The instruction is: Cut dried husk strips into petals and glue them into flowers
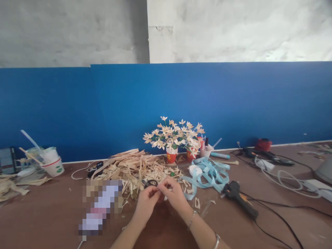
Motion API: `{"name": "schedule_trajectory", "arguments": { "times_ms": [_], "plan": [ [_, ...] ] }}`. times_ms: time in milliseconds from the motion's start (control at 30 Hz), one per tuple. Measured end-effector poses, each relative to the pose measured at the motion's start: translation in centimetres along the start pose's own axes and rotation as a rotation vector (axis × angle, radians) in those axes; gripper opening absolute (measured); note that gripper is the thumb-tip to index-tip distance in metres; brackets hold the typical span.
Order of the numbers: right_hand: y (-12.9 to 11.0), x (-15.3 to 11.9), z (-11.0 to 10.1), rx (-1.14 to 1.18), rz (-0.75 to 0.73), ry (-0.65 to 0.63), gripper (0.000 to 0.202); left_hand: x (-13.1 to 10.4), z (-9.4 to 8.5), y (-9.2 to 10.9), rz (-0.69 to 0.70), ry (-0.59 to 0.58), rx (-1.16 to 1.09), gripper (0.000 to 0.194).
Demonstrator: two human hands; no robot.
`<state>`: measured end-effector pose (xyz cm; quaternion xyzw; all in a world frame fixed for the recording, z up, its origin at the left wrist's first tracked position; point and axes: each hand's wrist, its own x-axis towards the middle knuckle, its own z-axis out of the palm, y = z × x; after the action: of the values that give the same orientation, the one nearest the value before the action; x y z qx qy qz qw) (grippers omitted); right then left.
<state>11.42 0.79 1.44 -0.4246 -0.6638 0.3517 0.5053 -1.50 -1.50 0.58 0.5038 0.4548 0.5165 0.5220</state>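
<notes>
My left hand [148,200] and my right hand [173,194] meet at the fingertips over the table's front middle. Both are closed in a pinch, and whatever lies between the fingers is too small to make out. Just behind them spreads a heap of dried husk strips [129,166]. A dark round object [150,183], perhaps a tape roll or scissor handles, sits by my left fingers. Right of my hands lies a tangle of light blue ribbon [211,173]. Pale handmade flowers [173,133] stand in a red and white cup [171,155] at the back.
A black glue gun [240,199] with a cable lies to the right. Further right are white cables [282,180] and a red round container [263,144]. A paper cup [53,166] with sticks stands left. A pixelated device [100,209] lies front left. A blue partition [77,110] closes the back.
</notes>
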Motion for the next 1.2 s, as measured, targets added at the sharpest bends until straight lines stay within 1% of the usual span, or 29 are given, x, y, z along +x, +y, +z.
{"name": "schedule_trajectory", "arguments": {
  "times_ms": [67, 133, 233, 367, 533, 600, 667, 733, 867, 933, 1033, 1200],
  "plan": [
    [0.2, 0.1, -0.2, 0.109, 0.042, -0.081, 0.012, -0.1, 0.0, 0.2, -0.030, 0.005, -0.024, 0.026],
    [0.3, 0.3, -0.3, 0.180, 0.059, -0.113, 0.013, 0.0, 0.0, 0.3, -0.048, -0.006, -0.051, 0.025],
    [0.4, 0.3, -0.3, 0.209, 0.099, -0.083, 0.015, 0.0, 0.0, 0.0, -0.041, -0.015, -0.051, 0.024],
    [0.4, 0.3, -0.1, 0.144, 0.126, -0.021, 0.017, 0.2, 0.0, -0.5, -0.033, -0.022, -0.020, 0.023],
    [0.4, 0.2, 0.1, 0.111, 0.114, 0.008, 0.023, 0.3, -0.2, -0.8, 0.046, -0.012, 0.149, 0.022],
    [0.4, 0.3, 0.1, 0.119, 0.124, 0.024, 0.028, 0.2, -0.2, -0.6, 0.070, -0.007, 0.203, 0.023],
    [0.4, 0.3, 0.0, 0.151, 0.138, 0.013, 0.032, 0.0, -0.1, -0.4, 0.082, -0.003, 0.226, 0.023],
    [0.5, 0.4, -0.2, 0.210, 0.141, -0.021, 0.035, -0.1, 0.0, 0.0, 0.075, -0.006, 0.200, 0.023],
    [0.5, 0.3, -0.6, 0.338, 0.187, -0.031, 0.043, -0.1, 0.1, 0.3, -0.002, -0.006, 0.023, 0.023],
    [0.2, 0.3, -0.7, 0.388, 0.228, -0.046, 0.039, -0.1, 0.1, 0.4, -0.027, -0.012, -0.038, 0.025],
    [-0.3, 0.2, -0.7, 0.438, 0.247, -0.074, 0.030, -0.1, 0.1, 0.3, -0.048, -0.036, -0.071, 0.026],
    [-0.6, 0.3, -0.5, 0.483, 0.249, -0.062, 0.031, -0.3, 0.4, 0.6, -0.091, 0.000, -0.153, 0.029]
  ]
}}
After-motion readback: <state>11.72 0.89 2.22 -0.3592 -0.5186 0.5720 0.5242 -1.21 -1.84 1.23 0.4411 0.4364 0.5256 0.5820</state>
